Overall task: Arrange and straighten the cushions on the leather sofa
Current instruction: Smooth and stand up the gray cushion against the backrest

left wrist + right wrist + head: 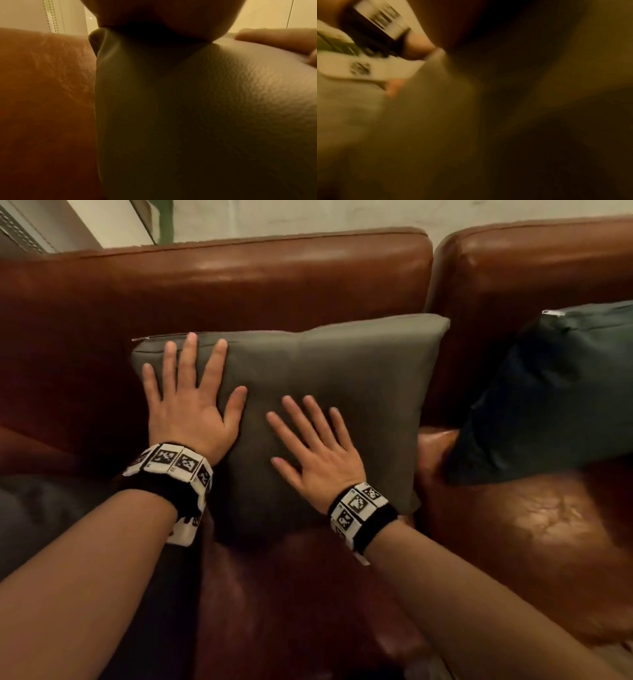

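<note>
**Leather sofa, grey cushion, two flat palms**

Grey fabric meets brown leather as a person's left hand (190,405) and right hand (320,451) lie flat, fingers spread wide and gripping nothing, on the grey cushion (342,392) leaning against the sofa (239,275) backrest. A dark blue cushion (555,398) sits on the neighbouring seat to the right.

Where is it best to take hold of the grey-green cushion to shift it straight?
Probably the grey-green cushion by its two upper corners, coming from the front. It stands against the sofa backrest; its top edge is free, and the left hand and right hand only lie flat on its face.
</note>
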`<control>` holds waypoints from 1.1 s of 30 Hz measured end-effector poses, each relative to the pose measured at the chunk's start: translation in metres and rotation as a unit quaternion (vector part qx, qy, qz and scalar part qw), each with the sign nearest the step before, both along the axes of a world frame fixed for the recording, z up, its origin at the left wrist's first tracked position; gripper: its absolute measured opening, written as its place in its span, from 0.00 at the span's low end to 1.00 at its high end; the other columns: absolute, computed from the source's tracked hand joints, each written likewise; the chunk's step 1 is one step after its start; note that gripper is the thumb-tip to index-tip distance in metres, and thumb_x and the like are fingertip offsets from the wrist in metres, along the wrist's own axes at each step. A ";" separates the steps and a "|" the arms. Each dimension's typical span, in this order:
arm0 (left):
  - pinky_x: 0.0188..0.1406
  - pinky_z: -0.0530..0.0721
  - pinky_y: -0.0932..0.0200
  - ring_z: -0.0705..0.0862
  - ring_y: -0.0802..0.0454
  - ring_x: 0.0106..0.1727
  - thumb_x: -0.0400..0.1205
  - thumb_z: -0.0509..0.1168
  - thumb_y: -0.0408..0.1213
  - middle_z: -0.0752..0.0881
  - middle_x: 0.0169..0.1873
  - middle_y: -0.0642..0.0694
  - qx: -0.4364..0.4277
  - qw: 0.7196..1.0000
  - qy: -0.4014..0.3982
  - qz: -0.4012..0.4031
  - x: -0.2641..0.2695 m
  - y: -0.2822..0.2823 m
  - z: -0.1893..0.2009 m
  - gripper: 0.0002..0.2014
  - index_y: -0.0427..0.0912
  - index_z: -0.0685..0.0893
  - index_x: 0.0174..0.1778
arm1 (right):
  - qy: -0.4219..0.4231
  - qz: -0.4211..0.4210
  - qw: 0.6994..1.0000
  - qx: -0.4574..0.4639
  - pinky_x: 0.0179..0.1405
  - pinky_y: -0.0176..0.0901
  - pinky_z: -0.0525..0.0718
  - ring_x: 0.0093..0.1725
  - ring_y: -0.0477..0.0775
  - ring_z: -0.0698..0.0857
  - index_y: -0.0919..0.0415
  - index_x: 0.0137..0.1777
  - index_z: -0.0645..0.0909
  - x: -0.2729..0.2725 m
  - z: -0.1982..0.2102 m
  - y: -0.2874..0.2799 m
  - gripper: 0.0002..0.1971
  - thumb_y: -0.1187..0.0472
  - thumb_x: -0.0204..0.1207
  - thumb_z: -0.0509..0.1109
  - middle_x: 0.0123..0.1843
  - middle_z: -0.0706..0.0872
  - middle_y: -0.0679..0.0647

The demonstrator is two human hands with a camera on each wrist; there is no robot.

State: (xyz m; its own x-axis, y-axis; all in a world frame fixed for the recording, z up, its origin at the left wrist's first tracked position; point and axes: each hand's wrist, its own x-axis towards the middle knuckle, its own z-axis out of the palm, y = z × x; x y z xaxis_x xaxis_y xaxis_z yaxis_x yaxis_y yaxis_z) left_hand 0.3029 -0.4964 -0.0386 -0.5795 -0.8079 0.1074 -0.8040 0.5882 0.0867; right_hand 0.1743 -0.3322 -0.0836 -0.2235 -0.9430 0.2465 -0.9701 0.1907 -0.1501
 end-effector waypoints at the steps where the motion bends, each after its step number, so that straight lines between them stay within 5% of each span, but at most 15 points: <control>1: 0.82 0.44 0.32 0.47 0.40 0.86 0.84 0.44 0.63 0.51 0.86 0.44 -0.001 1.000 0.001 -0.004 0.000 -0.002 -0.003 0.32 0.59 0.49 0.85 | -0.006 -0.049 0.999 -0.006 0.85 0.57 0.49 0.87 0.53 0.49 0.44 0.86 0.55 -0.014 -0.014 0.008 0.31 0.40 0.84 0.54 0.87 0.51 0.48; 5: 0.82 0.43 0.31 0.46 0.40 0.86 0.84 0.43 0.64 0.49 0.86 0.44 0.000 1.000 0.014 0.000 -0.003 0.000 -0.003 0.32 0.59 0.48 0.85 | -0.121 -0.233 0.965 -0.025 0.85 0.60 0.48 0.87 0.60 0.46 0.52 0.86 0.43 -0.082 -0.051 0.050 0.35 0.43 0.83 0.50 0.88 0.43 0.54; 8: 0.82 0.44 0.29 0.45 0.37 0.86 0.84 0.44 0.63 0.49 0.86 0.44 -0.025 0.999 0.021 -0.001 -0.003 0.008 0.001 0.33 0.57 0.47 0.85 | -0.300 -0.278 0.911 -0.055 0.85 0.55 0.50 0.87 0.59 0.48 0.60 0.87 0.43 -0.102 -0.076 0.066 0.37 0.41 0.82 0.44 0.88 0.45 0.59; 10: 0.82 0.44 0.30 0.45 0.35 0.86 0.84 0.47 0.60 0.49 0.87 0.44 -0.044 0.997 0.051 0.027 -0.005 0.027 0.009 0.34 0.54 0.47 0.86 | -0.333 -0.286 0.897 -0.055 0.86 0.50 0.48 0.87 0.57 0.48 0.59 0.87 0.42 -0.101 -0.078 0.070 0.36 0.42 0.84 0.45 0.88 0.44 0.58; 13: 0.82 0.43 0.32 0.45 0.33 0.86 0.83 0.51 0.56 0.50 0.86 0.41 -0.042 0.991 0.123 0.027 -0.023 0.086 0.012 0.36 0.48 0.50 0.86 | -0.292 -0.277 0.912 -0.082 0.84 0.62 0.49 0.87 0.53 0.46 0.55 0.87 0.42 -0.102 -0.056 0.076 0.34 0.43 0.86 0.46 0.89 0.44 0.58; 18: 0.81 0.31 0.38 0.43 0.38 0.86 0.84 0.54 0.56 0.46 0.86 0.48 0.017 0.989 0.019 -0.142 -0.050 0.174 -0.074 0.35 0.58 0.47 0.85 | -0.186 -0.087 0.973 -0.106 0.85 0.61 0.50 0.87 0.52 0.42 0.56 0.87 0.44 -0.097 0.021 0.054 0.34 0.51 0.86 0.56 0.88 0.45 0.58; 22: 0.82 0.42 0.46 0.55 0.45 0.83 0.82 0.62 0.50 0.59 0.84 0.53 0.103 0.962 -0.101 -0.232 0.013 0.202 -0.146 0.34 0.57 0.57 0.85 | -0.032 0.020 0.998 0.041 0.85 0.57 0.40 0.87 0.56 0.39 0.49 0.87 0.41 -0.105 0.032 0.022 0.32 0.45 0.87 0.49 0.89 0.42 0.53; 25: 0.83 0.42 0.46 0.52 0.47 0.86 0.83 0.59 0.47 0.57 0.85 0.50 0.226 0.929 -0.203 -0.212 0.074 0.210 -0.170 0.36 0.55 0.49 0.85 | -0.024 0.008 0.998 0.056 0.85 0.51 0.38 0.87 0.53 0.38 0.48 0.87 0.41 -0.115 0.027 0.019 0.32 0.43 0.87 0.49 0.89 0.41 0.51; 26: 0.82 0.51 0.47 0.57 0.45 0.85 0.84 0.56 0.45 0.60 0.85 0.49 0.268 0.924 -0.209 -0.173 0.084 0.208 -0.166 0.36 0.56 0.45 0.85 | -0.034 0.004 0.998 0.048 0.85 0.51 0.38 0.87 0.52 0.38 0.48 0.87 0.42 -0.114 0.028 0.020 0.32 0.44 0.87 0.50 0.89 0.42 0.51; 28: 0.67 0.77 0.47 0.78 0.43 0.71 0.84 0.51 0.43 0.77 0.74 0.45 0.319 0.930 -0.130 -0.126 0.081 0.204 -0.139 0.31 0.58 0.51 0.85 | -0.048 -0.003 0.998 0.026 0.85 0.52 0.38 0.86 0.50 0.38 0.49 0.87 0.44 -0.105 0.034 0.021 0.32 0.47 0.87 0.52 0.89 0.43 0.52; 29: 0.60 0.82 0.48 0.83 0.44 0.64 0.82 0.52 0.43 0.83 0.67 0.46 0.293 0.945 -0.051 -0.139 0.073 0.203 -0.120 0.29 0.57 0.60 0.83 | -0.050 -0.001 0.999 0.016 0.85 0.53 0.39 0.86 0.50 0.38 0.50 0.87 0.45 -0.098 0.037 0.019 0.32 0.49 0.87 0.52 0.89 0.43 0.51; 31: 0.69 0.77 0.44 0.78 0.42 0.70 0.79 0.58 0.42 0.80 0.71 0.45 0.129 0.970 0.109 -0.172 0.041 0.196 -0.090 0.27 0.53 0.72 0.78 | -0.043 0.022 0.999 0.003 0.85 0.56 0.40 0.87 0.52 0.40 0.50 0.87 0.46 -0.079 0.041 0.010 0.31 0.49 0.87 0.52 0.88 0.44 0.50; 33: 0.82 0.55 0.36 0.55 0.38 0.85 0.82 0.57 0.46 0.56 0.85 0.47 0.018 0.981 0.165 -0.101 0.005 0.180 -0.070 0.31 0.59 0.59 0.83 | -0.015 0.056 0.998 0.015 0.85 0.60 0.42 0.87 0.54 0.41 0.49 0.87 0.46 -0.063 0.038 0.000 0.30 0.47 0.87 0.49 0.88 0.44 0.49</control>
State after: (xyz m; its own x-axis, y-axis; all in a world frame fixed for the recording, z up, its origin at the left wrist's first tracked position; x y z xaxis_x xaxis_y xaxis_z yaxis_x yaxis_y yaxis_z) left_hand 0.3079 -0.3164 -0.1085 -0.6668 -0.6865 0.2899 -0.5959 0.7248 0.3458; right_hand 0.1111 -0.3324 -0.0460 -0.1223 -0.9694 0.2130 -0.9808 0.0852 -0.1757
